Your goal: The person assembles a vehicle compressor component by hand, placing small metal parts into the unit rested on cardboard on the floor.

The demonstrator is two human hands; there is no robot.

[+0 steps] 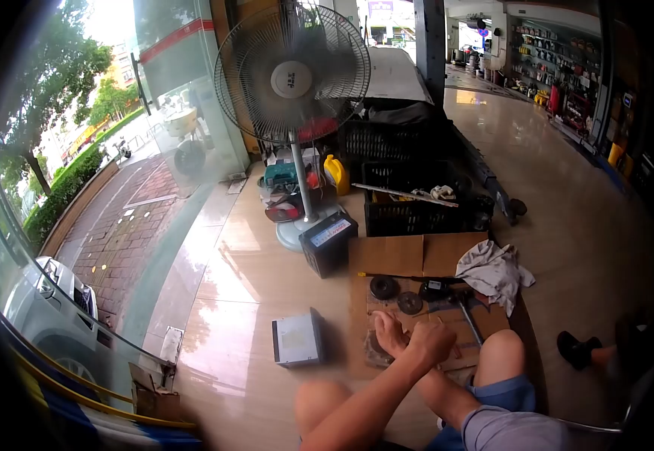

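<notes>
My forearms cross above a flattened cardboard sheet [387,255]. My left hand [433,340] is on the right side, its fingers curled into a fist. My right hand [390,335] is on the left, its fingers curled and thumb raised; what either hand holds is hidden. A greyish metal part [376,353] lies under and beside my right hand. Just beyond are two dark round parts, a thick ring [383,287] and a flatter disc [410,303]. A long black tool with a small display [434,286] lies behind them, and a metal bar [471,322] slants on the right.
A crumpled white rag [492,272] lies at the cardboard's right corner. A white-topped box [297,340] and a dark battery [328,242] stand left. Behind are a pedestal fan [291,80], a yellow bottle [336,174] and black crates [425,218]. Another person's foot [576,351] is right.
</notes>
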